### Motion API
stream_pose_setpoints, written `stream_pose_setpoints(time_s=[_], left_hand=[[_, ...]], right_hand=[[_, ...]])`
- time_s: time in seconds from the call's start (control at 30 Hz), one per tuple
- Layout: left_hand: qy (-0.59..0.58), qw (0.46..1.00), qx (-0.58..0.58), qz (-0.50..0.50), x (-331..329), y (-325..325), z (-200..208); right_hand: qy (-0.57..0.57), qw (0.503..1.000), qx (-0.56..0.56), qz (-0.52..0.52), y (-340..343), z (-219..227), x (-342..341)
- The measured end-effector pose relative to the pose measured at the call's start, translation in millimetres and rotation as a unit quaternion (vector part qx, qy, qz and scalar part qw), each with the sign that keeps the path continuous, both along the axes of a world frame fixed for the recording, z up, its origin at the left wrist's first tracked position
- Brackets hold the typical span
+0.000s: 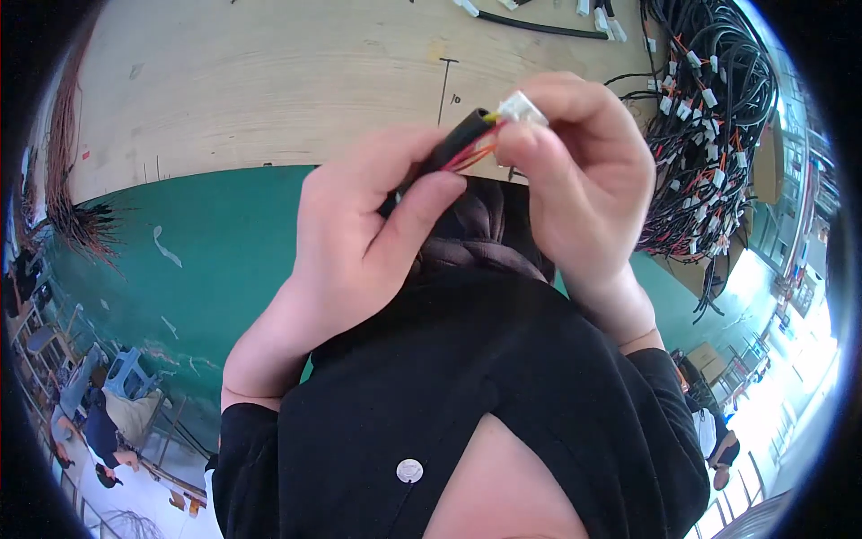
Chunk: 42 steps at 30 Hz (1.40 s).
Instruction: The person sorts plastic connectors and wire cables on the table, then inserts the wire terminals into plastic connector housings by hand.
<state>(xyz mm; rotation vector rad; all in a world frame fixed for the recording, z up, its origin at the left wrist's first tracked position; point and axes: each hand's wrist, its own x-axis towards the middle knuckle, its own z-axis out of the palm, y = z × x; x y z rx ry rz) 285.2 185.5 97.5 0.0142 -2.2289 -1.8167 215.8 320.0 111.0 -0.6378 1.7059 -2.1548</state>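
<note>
Wire harness (461, 140), raised between both hands and seen against the near edge of the table (269, 90); its white connector (523, 108) serves as the landmark for all places given. Red, orange and yellow wires (470, 158) run from the connector, down and to its left, along the mouth of a black sleeve. Left of the connector, the left hand (350, 225) has its grip closed between thumb and forefinger on the sleeve and wires, presumably to steady the flexible part. At the connector itself, the right hand (597, 157) pinches the housing, the grip set close to the wire entry, probably so that the short exposed leads stay controlled and visible. Beyond the connector lies a black cable (543, 28); to its right, a heap of black cables (714, 45) with white plugs; far to its left, a long bunch of brown wires (65, 135), perhaps laid lengthwise to limit tangling.
</note>
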Motion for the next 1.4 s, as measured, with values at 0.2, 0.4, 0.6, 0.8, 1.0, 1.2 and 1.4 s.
stream_pose_setpoints(time_s=[0.2,0.4,0.6,0.8,1.0,1.2,1.4], left_hand=[[-0.259,0.928,0.263,-0.043,-1,-4,23],[-0.325,0.874,0.347,-0.101,-5,-12,24],[-0.312,0.894,0.298,-0.119,-5,-15,8],[-0.35,0.884,0.269,-0.156,-5,-19,8],[-0.334,0.895,0.27,-0.121,-7,-12,16],[-0.332,0.89,0.297,-0.101,-7,-2,18],[-0.327,0.881,0.329,-0.088,-1,0,14]], right_hand=[[-0.258,0.965,-0.042,0.013,8,-7,-5],[-0.317,0.948,-0.008,0.035,7,4,-9],[-0.261,0.964,-0.028,-0.034,16,4,-27],[-0.242,0.965,-0.064,-0.073,20,3,-33],[-0.298,0.953,0.045,0.019,12,3,-22],[-0.18,0.982,0.057,-0.023,4,-1,-10],[-0.206,0.972,0.108,0.024,7,1,-12]])
